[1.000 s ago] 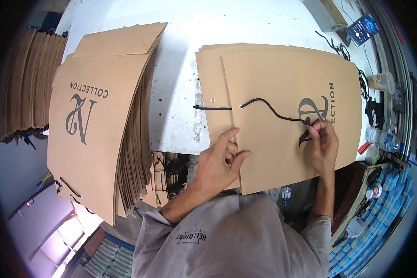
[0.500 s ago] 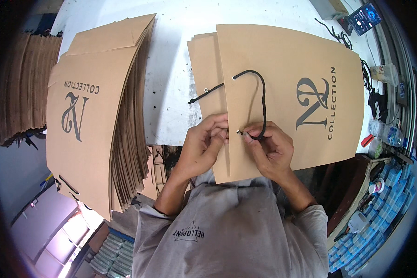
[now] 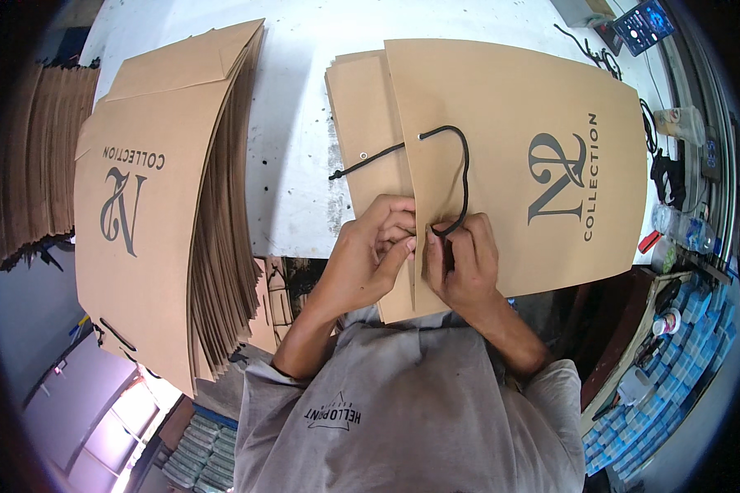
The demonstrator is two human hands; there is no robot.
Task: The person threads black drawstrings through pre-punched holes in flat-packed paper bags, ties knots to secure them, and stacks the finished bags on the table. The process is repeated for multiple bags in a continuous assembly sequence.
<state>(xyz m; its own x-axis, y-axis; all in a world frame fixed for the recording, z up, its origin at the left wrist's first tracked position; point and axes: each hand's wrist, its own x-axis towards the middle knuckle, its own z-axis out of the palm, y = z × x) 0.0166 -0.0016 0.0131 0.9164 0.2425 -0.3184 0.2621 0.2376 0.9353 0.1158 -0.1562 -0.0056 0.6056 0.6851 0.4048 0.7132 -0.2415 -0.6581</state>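
Observation:
A brown paper bag (image 3: 501, 90) with dark printing lies on its side in front of me, its open top edge toward the left. A black cord (image 3: 467, 177) passes through the upper eyelet of its front panel. The knotted end sticks out left past the panel edge, and the rest loops down to my right hand (image 3: 466, 264). That hand is closed, pinching the cord against the panel where the lower eyelet is covered. My left hand (image 3: 372, 256) is closed at the panel's edge, thumb and fingers gripping there, with some fingertips hidden behind the paper.
More bags (image 3: 358, 99) lie beneath this one. A thick stack of brown bags (image 3: 152, 107) stands at the left, another stack (image 3: 45, 156) beyond it. At the right are a lit phone (image 3: 644, 27), black cords (image 3: 608, 62), a plastic cup (image 3: 681, 125) and blue-and-white packs (image 3: 674, 394).
My right hand has turned and moved slightly left, pushing the cord close to the lower eyelet, which is now hidden. My left fingers have shifted right with the panel edge, which bulges.

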